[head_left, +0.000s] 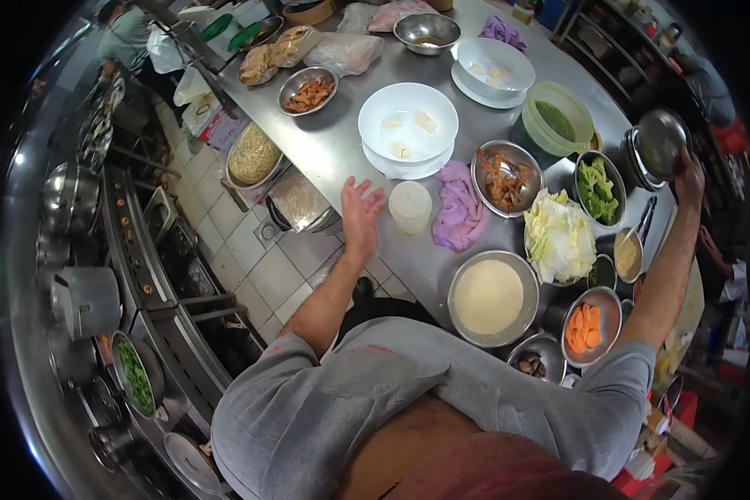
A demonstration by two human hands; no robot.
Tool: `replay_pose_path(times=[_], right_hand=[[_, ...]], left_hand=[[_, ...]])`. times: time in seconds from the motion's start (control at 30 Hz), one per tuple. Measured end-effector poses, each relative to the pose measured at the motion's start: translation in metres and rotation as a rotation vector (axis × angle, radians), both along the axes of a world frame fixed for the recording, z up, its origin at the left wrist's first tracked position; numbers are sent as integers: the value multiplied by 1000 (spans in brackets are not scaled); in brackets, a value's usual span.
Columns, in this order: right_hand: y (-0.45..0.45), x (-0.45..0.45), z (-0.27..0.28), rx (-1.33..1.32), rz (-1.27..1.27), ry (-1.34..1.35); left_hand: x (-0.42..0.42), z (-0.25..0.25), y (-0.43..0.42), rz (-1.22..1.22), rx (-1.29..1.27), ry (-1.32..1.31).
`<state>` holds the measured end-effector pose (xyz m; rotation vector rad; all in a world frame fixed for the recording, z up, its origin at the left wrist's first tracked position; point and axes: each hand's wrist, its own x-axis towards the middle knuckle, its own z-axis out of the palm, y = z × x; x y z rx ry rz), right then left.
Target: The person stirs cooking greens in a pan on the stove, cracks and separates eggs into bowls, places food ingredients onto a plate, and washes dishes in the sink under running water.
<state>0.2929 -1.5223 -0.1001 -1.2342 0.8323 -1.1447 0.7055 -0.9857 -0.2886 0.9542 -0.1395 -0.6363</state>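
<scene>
My right hand (689, 180) grips the rim of a metal bowl (663, 143), tilted beside a stack of metal bowls (632, 158) at the table's right edge. My left hand (362, 218) is raised by the near left table edge, fingers spread, holding nothing. Closest to it are a translucent plastic container (410, 208) and a white bowl (375, 132) with a few pale pieces inside. Near my right arm stand a bowl of green leaves (598, 190), a pile of pale cabbage (558, 237) and a bowl of sliced carrots (583, 327).
The steel table (325, 154) also carries a purple cloth (458, 208), a bowl of pale liquid (489, 296), reddish-brown strips (507, 177), a green tub (587, 108) and a second white bowl (512, 71). Stoves (142, 242) line the left. Another person (129, 42) stands at back left.
</scene>
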Motion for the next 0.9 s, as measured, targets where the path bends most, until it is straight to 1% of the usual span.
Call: replay_pose_path(times=[0.03, 0.07, 0.1, 0.13, 0.17, 0.23, 0.3, 0.37, 0.43, 0.47, 0.53, 0.57, 0.63, 0.67, 0.7, 0.73, 0.77, 0.8, 0.83, 0.87, 0.9], right_hand=[[18, 3, 15, -24, 86, 88], [39, 7, 29, -28, 62, 97], [68, 21, 45, -26, 91, 186], [98, 35, 59, -20, 122, 278], [126, 45, 72, -25, 101, 283], [192, 64, 92, -41, 168, 375], [258, 82, 104, -100, 136, 447], [316, 99, 112, -104, 146, 438], [371, 122, 111, -147, 115, 335], [398, 135, 110, -143, 96, 304], [443, 163, 108, -137, 133, 250], [468, 190, 99, -190, 119, 211], [508, 236, 74, -226, 144, 125], [525, 263, 58, -168, 137, 128], [535, 285, 46, -113, 235, 305], [546, 320, 30, -224, 261, 339], [549, 343, 2, -351, 287, 458], [551, 367, -26, -511, 282, 487], [548, 387, -61, -671, 251, 595], [541, 403, -97, -792, 207, 634], [534, 417, -127, -910, 161, 677]], left_hand=[[14, -2, -5, -22, -2, 11], [31, -3, -11, -126, 89, 119], [46, -4, -18, -231, 180, 222], [53, -6, -23, -253, 177, 229], [60, -7, -30, -315, 190, 192], [74, -7, -47, -436, 213, 101], [85, -7, -63, -494, 161, 97], [93, -9, -72, -552, 124, 123], [110, -8, -89, -705, 181, 87], [119, -8, -93, -726, 190, 97], [141, 0, -98, -783, 332, -165], [152, 4, -93, -790, 335, -163], [182, 12, -78, -461, 198, -463], [197, 18, -64, -406, 245, -386], [211, 22, -46, -353, 291, -310], [220, 23, -28, -313, 272, -150], [227, 25, -15, -272, 252, 4], [234, 22, -6, -283, 259, -7], [241, 14, 2, -262, 267, 39], [248, 9, 6, -239, 273, 84], [256, 8, 7, -248, 278, 74]])
